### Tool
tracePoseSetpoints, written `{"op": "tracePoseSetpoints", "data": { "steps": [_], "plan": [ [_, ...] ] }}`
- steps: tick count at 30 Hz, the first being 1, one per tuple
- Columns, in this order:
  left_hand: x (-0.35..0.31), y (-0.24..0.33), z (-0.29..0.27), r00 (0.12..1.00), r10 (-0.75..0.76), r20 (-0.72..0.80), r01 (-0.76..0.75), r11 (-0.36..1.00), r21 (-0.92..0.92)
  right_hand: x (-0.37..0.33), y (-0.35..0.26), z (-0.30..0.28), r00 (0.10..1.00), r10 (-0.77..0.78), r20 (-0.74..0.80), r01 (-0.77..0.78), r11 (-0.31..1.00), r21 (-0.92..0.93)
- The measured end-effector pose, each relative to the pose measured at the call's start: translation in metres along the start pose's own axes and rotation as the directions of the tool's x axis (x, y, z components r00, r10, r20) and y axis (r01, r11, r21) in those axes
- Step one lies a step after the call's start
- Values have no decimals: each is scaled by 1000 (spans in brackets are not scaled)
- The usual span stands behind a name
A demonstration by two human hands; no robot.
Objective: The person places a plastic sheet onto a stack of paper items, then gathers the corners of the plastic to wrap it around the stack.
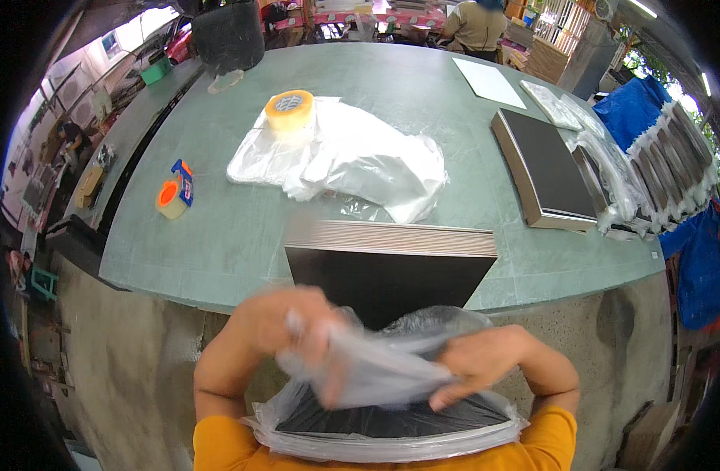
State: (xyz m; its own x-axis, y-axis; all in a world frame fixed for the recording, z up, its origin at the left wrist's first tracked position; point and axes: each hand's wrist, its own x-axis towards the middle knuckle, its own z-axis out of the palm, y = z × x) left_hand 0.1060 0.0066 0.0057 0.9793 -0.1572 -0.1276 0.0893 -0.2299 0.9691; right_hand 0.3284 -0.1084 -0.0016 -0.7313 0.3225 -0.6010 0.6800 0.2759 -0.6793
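Note:
My left hand [305, 334], smeared by motion, is closed on the gathered edge of a clear plastic bag [391, 365]. With its thumb on the film and its fingers partly hidden, my right hand [485, 357] grips the same bag from the other side. Below my hands, close to my body, something black shows through the plastic, bordered by a pale band. Just beyond them a stack of black-faced boards [391, 279] is at the table's front edge, its layered pale edges turned up. Its lower part is hidden behind my hands and the bag.
On the green table [234, 243] lie white plastic bags [375, 157], a yellow tape roll [289, 111] and a tape dispenser [175, 192]. To the right are another black-topped stack [548, 169], a white sheet [489, 82] and several wrapped boards [658, 169]. A person [476, 27] is at the back.

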Motion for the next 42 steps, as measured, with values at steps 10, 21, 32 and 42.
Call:
{"op": "tracePoseSetpoints", "data": {
  "steps": [10, 21, 32, 42],
  "plan": [
    [3, -9, 44, 936, 276, -220, 91, 415, 905, -1, 26, 40, 675, 407, -615, -723, 533, -440],
    [-34, -48, 57, 984, -119, -136, 178, 767, 617, -44, 11, 22, -173, 51, -984, -293, 951, 101],
    [-57, -63, 10, 215, 444, -870, 774, 466, 429, 10, 33, 28, -242, -172, -955, -556, 831, -9],
    [-95, -66, 17, 613, 266, -744, -71, 957, 283, -38, 67, 77, 42, 247, -968, 570, 790, 226]
  ]
}}
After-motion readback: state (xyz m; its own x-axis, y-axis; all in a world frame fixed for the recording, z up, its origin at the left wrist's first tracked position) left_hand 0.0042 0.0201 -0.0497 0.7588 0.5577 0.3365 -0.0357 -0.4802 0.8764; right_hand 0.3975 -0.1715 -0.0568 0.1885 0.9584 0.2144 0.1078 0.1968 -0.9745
